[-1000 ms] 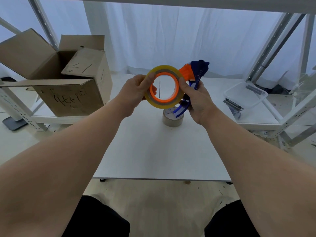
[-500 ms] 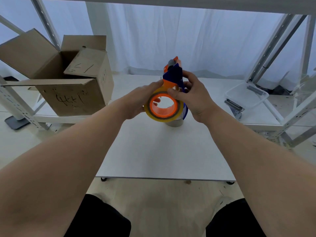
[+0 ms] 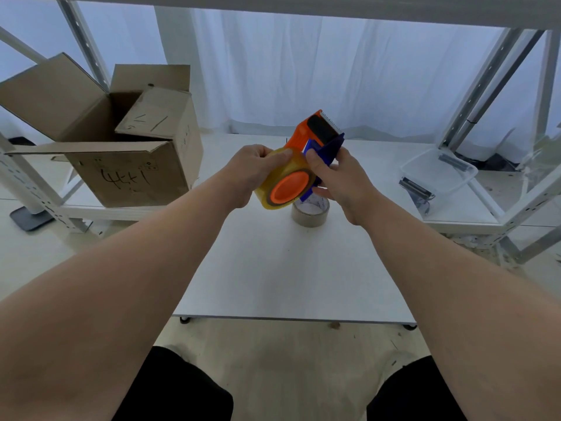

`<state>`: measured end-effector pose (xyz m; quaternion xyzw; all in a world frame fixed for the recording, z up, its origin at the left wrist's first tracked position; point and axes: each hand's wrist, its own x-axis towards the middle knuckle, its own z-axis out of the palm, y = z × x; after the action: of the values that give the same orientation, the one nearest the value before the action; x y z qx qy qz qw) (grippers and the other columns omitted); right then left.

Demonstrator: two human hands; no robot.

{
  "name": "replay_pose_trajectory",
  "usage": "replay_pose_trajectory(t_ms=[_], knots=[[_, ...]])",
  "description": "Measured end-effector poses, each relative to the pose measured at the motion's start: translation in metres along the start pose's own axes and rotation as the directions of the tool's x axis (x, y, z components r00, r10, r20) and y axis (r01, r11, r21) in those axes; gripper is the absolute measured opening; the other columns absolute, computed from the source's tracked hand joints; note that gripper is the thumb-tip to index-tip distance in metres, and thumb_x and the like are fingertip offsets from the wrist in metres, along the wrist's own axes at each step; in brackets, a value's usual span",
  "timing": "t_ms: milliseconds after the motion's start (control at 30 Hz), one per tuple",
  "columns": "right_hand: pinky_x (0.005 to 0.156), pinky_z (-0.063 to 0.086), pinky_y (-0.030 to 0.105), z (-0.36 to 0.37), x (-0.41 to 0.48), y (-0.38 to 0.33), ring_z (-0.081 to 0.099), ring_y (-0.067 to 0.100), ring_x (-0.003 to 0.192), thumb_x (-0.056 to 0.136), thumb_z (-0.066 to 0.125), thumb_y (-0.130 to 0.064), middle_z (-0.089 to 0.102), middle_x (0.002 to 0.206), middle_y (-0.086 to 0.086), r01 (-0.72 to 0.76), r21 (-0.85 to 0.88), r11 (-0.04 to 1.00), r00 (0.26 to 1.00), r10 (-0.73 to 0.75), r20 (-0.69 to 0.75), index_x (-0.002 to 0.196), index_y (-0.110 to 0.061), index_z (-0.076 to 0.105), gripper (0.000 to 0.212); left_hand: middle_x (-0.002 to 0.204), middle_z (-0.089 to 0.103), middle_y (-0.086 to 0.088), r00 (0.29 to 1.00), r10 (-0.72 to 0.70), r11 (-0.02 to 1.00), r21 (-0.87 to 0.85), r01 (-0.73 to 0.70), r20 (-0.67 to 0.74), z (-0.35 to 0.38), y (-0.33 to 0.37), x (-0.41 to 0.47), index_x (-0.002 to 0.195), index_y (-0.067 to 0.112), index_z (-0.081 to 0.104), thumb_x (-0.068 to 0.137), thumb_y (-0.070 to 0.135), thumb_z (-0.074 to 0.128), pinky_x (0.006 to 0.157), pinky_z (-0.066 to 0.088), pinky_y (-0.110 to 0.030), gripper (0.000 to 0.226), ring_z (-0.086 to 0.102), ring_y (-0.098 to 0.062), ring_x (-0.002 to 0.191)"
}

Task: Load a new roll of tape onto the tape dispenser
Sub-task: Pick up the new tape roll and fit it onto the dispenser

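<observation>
I hold an orange and blue tape dispenser (image 3: 320, 135) up over the white table (image 3: 288, 268), its toothed blade pointing up and away. A yellowish clear tape roll (image 3: 283, 170) sits around the dispenser's orange hub (image 3: 290, 187). My left hand (image 3: 252, 170) grips the roll from the left, thumb on its top edge. My right hand (image 3: 340, 180) grips the blue frame from the right, thumb against the roll. A second, brownish tape roll (image 3: 309, 215) lies flat on the table just below the dispenser.
An open cardboard box (image 3: 121, 165) stands at the left on a low white shelf. A clear plastic tub (image 3: 438, 171) and a dark metal part (image 3: 416, 188) lie at the right. Metal rack posts rise on both sides.
The dispenser and roll have tilted: the hub face now points down and toward me and the blade end has swung up to the right. Both hands kept their grip.
</observation>
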<state>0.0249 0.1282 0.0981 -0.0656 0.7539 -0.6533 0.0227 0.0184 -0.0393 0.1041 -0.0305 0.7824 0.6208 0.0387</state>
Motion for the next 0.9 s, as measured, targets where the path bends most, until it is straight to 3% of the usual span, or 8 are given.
replay_pose_trajectory(t_ms=[67,167,400,600,733,900], knots=[[0.09,0.054,0.04,0.0036,0.0009,-0.0005,0.061,0.024,0.108,0.087,0.061,-0.042,0.06,0.12,0.004,0.022,-0.099,0.995,0.998,-0.028,-0.054,0.131,-0.017,0.042,0.055,0.108,0.063,-0.007,1.0,-0.001,1.0,0.013,0.001,-0.003,0.0005,-0.0012,-0.0004,0.097,0.016,0.057,0.083,0.043,0.064,0.086,0.053,-0.039,0.031,0.06,-0.026,0.1],[0.094,0.052,0.043,0.0068,0.0023,-0.0019,0.058,0.025,0.111,0.082,0.065,-0.048,0.057,0.123,0.005,0.04,-0.165,0.986,0.995,-0.054,-0.083,0.131,-0.015,0.04,0.064,0.107,0.062,-0.004,1.0,-0.002,0.999,0.047,0.003,-0.026,-0.0007,-0.0002,-0.0011,0.1,0.017,0.058,0.083,0.045,0.063,0.081,0.053,-0.035,0.033,0.059,-0.024,0.098],[0.088,0.055,0.047,0.0036,0.0037,0.0008,0.064,0.028,0.101,0.083,0.063,-0.044,0.062,0.113,0.006,-0.023,-0.218,0.976,0.981,-0.02,-0.194,0.12,-0.014,0.049,0.05,0.114,0.062,-0.009,1.0,-0.01,0.994,0.106,0.01,0.003,-0.0035,0.0024,-0.0063,0.111,0.012,0.059,0.082,0.045,0.064,0.093,0.05,-0.044,0.044,0.059,-0.028,0.104],[0.085,0.057,0.046,-0.0022,0.0046,0.0026,0.066,0.026,0.097,0.085,0.062,-0.04,0.065,0.108,0.006,-0.089,-0.066,0.994,0.963,0.069,-0.261,0.114,-0.015,0.053,0.04,0.097,0.066,0.002,0.997,0.049,0.997,0.052,-0.052,0.062,-0.0046,0.0051,-0.0085,0.089,0.026,0.062,0.082,0.044,0.064,0.081,0.053,-0.034,0.019,0.062,-0.02,0.093],[0.087,0.056,0.046,0.0003,0.0054,0.0014,0.066,0.027,0.098,0.087,0.06,-0.038,0.067,0.106,0.009,-0.121,0.02,0.992,0.945,0.121,-0.305,0.111,-0.013,0.056,0.035,0.105,0.065,0.0,0.995,0.084,0.996,-0.007,-0.083,0.057,-0.005,0.005,-0.0068,0.098,0.026,0.063,0.085,0.04,0.062,0.08,0.053,-0.032,0.019,0.061,-0.019,0.096],[0.088,0.055,0.046,-0.0003,0.0066,0.0015,0.066,0.031,0.099,0.087,0.059,-0.041,0.066,0.109,0.01,-0.218,0.152,0.964,0.912,0.256,-0.32,0.119,-0.012,0.055,0.043,0.104,0.06,0.012,0.987,0.125,0.984,-0.137,-0.11,0.104,-0.0043,0.0067,-0.0099,0.102,0.034,0.061,0.091,0.032,0.056,0.065,0.053,-0.018,0.012,0.058,-0.01,0.094]])
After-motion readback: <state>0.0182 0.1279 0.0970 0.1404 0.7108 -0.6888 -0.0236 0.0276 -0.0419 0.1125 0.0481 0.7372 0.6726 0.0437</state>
